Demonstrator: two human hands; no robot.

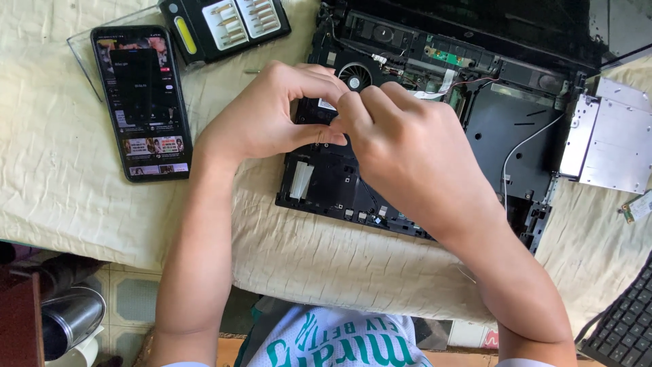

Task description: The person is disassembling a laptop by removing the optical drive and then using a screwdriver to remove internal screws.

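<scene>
My left hand [272,115] and right hand [401,146] pinch together over the opened black plastic laptop chassis [435,136] on the cloth-covered surface [326,251], beside its round cooling fan [355,75]; what they grip is hidden. A slip could tear the thin white wire [523,146].

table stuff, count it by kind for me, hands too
hands: 2, left hand and right hand, both over the opened laptop base
opened laptop base: 1
phone: 1
screwdriver bit case: 1
silver optical drive: 1
small green circuit card: 1
keyboard: 1
total: 8
</scene>
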